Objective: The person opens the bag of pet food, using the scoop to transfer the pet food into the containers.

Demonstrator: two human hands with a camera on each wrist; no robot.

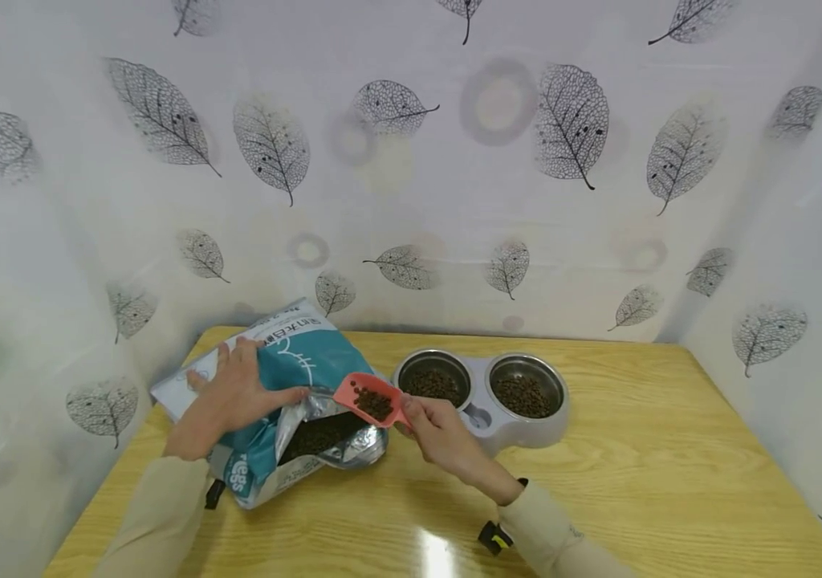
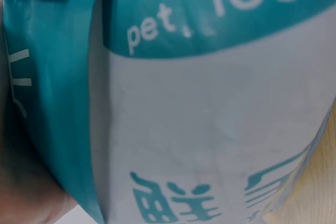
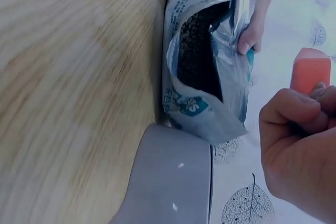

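Observation:
My right hand point(image 1: 447, 437) grips the handle of a small red scoop point(image 1: 342, 392), which carries brown kibble point(image 1: 375, 404). The scoop is held up between the bag's mouth and the left bowl. In the right wrist view, the fingers of my right hand point(image 3: 299, 129) curl round the handle below the red scoop point(image 3: 311, 74). A teal and white pet food bag point(image 1: 324, 353) lies on its side with its silvery mouth open and dark kibble inside point(image 3: 197, 51). My left hand point(image 1: 238, 389) rests on top of the bag, fingers spread, thumb stretched toward the opening.
A pale grey double feeder point(image 1: 526, 436) stands right of the bag, with kibble in both steel bowls. The wooden table point(image 1: 657, 449) runs under everything. Leaf-patterned sheeting point(image 1: 411, 201) hangs behind and at both sides.

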